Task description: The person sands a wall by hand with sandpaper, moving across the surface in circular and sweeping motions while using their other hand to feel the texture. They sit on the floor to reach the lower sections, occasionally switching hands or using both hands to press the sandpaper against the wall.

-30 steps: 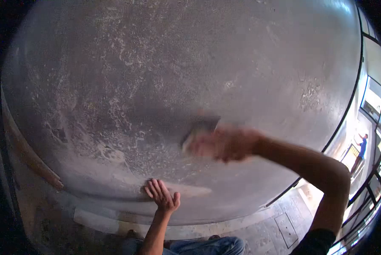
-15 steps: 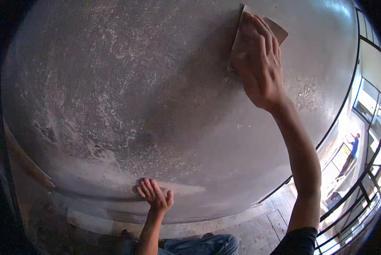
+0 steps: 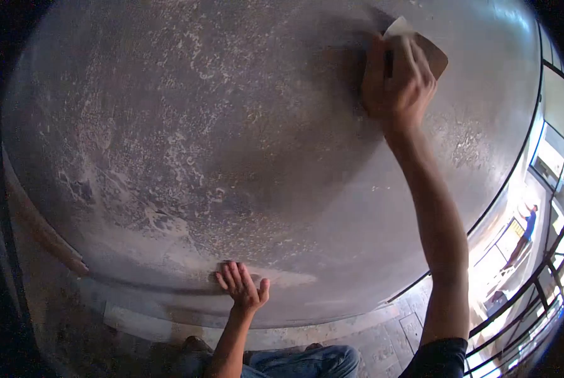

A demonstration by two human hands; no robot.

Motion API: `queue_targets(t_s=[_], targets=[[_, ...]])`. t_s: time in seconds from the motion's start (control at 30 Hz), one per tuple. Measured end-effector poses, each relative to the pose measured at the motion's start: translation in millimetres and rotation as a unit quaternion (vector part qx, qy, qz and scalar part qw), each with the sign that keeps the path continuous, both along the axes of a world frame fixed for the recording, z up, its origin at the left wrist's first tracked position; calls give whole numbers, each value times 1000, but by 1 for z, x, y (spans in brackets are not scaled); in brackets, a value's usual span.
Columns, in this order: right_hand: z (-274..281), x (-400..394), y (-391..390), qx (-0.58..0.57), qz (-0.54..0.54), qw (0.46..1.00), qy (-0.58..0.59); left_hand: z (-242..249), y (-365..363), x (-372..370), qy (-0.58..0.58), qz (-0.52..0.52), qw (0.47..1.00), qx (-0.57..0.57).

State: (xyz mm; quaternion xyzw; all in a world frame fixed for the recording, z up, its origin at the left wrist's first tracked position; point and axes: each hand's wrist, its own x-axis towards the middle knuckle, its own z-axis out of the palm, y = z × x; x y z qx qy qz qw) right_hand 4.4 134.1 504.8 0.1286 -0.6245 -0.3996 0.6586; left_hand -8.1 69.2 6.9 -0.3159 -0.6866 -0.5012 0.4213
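Note:
A large grey surface (image 3: 263,145), bowed by the lens, fills most of the head view, with pale flaky patches on its left and lower parts. High on it, to the right, my right hand (image 3: 403,88) is closed on a sheet of sandpaper (image 3: 434,57). The sheet's brown side sticks out right of the fingers, and a light corner curls up at the top. Low on the surface rests my left hand (image 3: 243,288), palm towards it, fingers outstretched and holding nothing. A pale smooth streak (image 3: 291,276) runs right from that hand.
My jeans-clad legs (image 3: 307,362) are at the bottom, above a tiled floor (image 3: 383,337). A wooden strip (image 3: 49,242) lies at the lower left. Dark metal railings (image 3: 534,296) stand at the right edge. Beyond them a person in blue (image 3: 529,225) has arms raised to a wall.
My right hand has shifted right with the sandpaper, its wrist turned and the sheet's corner now curled. My left hand stays on the surface; the whole view has shifted slightly.

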Motion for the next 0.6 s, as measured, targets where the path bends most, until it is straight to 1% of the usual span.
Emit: queue_targets(t_s=[0.03, 0.07, 0.1, 0.13, 0.17, 0.23, 0.3, 0.33, 0.37, 0.43, 0.5, 0.53, 0.57, 0.6], targets=[[-9, -2, 7, -8, -14, 1000, -12, -3, 1, 0, 8, 8, 1000, 10], [-32, 3, 6, 10, -30, 998, -53, -5, 2, 1, 5, 7, 1000, 9], [-62, 12, 4, 69, -38, 989, -126, -6, 4, -1, 7, 10, 1000, 11], [-91, 22, 5, 147, -40, 965, -216, -6, 5, 0, 9, 11, 1000, 14], [-117, 29, 10, 238, -55, 928, -281, -5, 3, 3, 7, 8, 1000, 12], [-134, 33, 22, 379, -133, 857, -322, -1, -2, 3, -2, -6, 1000, -1], [-99, 30, -12, 289, -116, 859, -406, 1, -2, 2, 1, -2, 1000, 3], [-78, 24, -15, 246, -120, 865, -420, 1, -1, 2, -1, -3, 1000, 10], [-53, 18, -15, 214, -114, 885, -399, 2, 0, 3, -5, -2, 1000, 11], [-11, 11, -10, 163, -88, 930, -318, 5, -2, 2, 15, 1, 1000, 17], [13, 3, 3, 146, -52, 958, -242, 2, -1, 2, 13, -6, 1000, 8], [1, -1, 20, 95, -118, 974, -166, 3, -2, 2, 8, -17, 1000, 10], [-14, -8, 37, 45, -181, 978, -91, 1, -2, 4, -1, -22, 1000, 5], [-29, -13, 42, -5, -245, 969, -17, -1, -3, 5, -10, -26, 1000, 0]])
